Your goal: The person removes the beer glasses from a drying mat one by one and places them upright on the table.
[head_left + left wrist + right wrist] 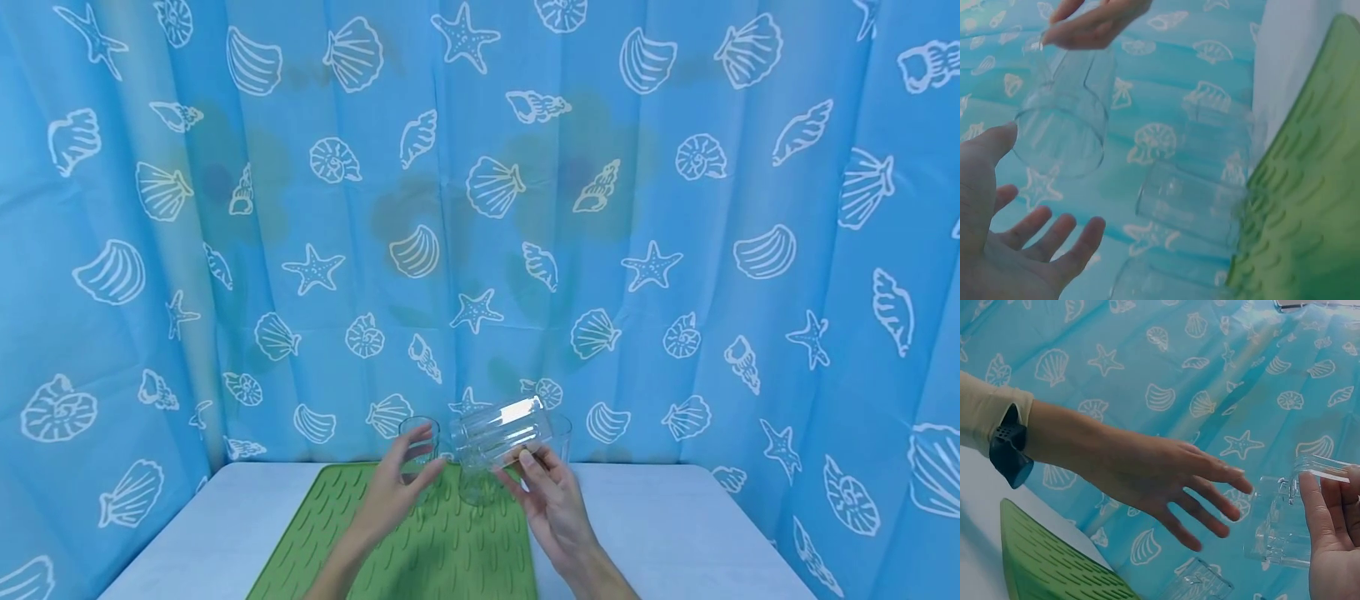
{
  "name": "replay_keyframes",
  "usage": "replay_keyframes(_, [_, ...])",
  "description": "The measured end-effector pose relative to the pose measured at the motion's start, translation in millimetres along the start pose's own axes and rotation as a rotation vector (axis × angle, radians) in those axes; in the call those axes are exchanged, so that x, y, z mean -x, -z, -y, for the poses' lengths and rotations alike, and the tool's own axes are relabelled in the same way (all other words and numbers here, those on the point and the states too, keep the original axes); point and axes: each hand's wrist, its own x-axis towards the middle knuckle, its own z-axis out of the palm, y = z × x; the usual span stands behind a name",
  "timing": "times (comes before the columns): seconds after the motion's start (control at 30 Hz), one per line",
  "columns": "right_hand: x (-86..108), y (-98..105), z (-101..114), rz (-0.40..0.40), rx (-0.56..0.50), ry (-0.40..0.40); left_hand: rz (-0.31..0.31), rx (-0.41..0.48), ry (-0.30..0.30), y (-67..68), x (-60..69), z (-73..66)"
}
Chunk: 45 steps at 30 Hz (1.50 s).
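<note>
Two bare hands work above a green ridged mat (450,558), the right one holding a clear glass mug (495,435) tipped well over on its side. Fingers and thumb of the right hand (551,504) pinch the mug by its handle (1329,467), a grip seen most closely in the right wrist view. The left hand (396,490) is spread, its fingers apart and slightly bent, near the mug but holding nothing — a gap shows between fingertips and glass in both wrist views. In the left wrist view, one round end of the mug faces that palm.

Three more clear glasses stand near the far end of the mat: a left glass (1160,282), partly hidden behind the left hand in the head view; a middle glass (476,492), below the raised mug; and a right glass (562,437), whose foot is hidden by the right hand, so whether it rests on the mat cannot be told.

The mat lies on a white table (660,542). A pale sleeve (979,412) and a dark wrist device (1011,450) show on the left arm. Behind hangs a blue curtain (480,237) printed with white shells and starfish — blurred flower shapes show faintly among its folds.
</note>
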Motion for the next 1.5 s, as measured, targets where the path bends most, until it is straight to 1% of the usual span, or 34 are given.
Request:
replay_keyframes(0.1, [-0.9, 0, 0, -0.027, -0.039, -0.012, -0.003, 0.033, -0.016, -8.1, -3.3, -3.8])
replay_keyframes(0.23, [-1.0, 0, -1, -0.039, -0.083, -0.011, 0.007, 0.081, -0.037, -17.7, -7.0, -9.1])
replay_keyframes(0.37, [-0.2, -1, -2, -0.036, -0.088, -0.013, 0.010, 0.110, -0.048, -25.1, -8.6, -12.7])
replay_keyframes(0.43, [0.1, -1, -2, -0.034, -0.085, -0.018, -0.002, 0.109, -0.038, -27.4, -9.4, -13.3])
replay_keyframes(0.6, [0.9, -2, -1, -0.040, -0.085, -0.023, -0.010, 0.136, -0.021, -30.3, -11.8, -11.8])
replay_keyframes(0.83, [3.2, -5, -2, -0.029, -0.107, -0.026, 0.026, 0.209, 0.011, -34.9, -14.1, -8.6])
replay_keyframes(1.03, [4.1, -7, -3, -0.017, -0.126, -0.029, 0.040, 0.365, 0.035, -37.2, -15.4, -7.4])
replay_keyframes(1.17, [4.5, -7, -4, -0.008, -0.142, -0.028, 0.038, 0.471, 0.031, -38.7, -15.1, -7.8])
replay_keyframes(1.23, [4.7, -7, -4, -0.006, -0.150, -0.027, 0.041, 0.510, 0.025, -39.7, -14.7, -7.5])
replay_keyframes(1.37, [5.0, -6, -6, 0.001, -0.165, -0.021, 0.040, 0.531, 0.019, -41.4, -14.3, -5.5])
replay_keyframes(1.5, [5.4, -4, -8, 0.021, -0.169, -0.014, 0.031, 0.513, 0.015, -42.8, -13.9, -3.5])
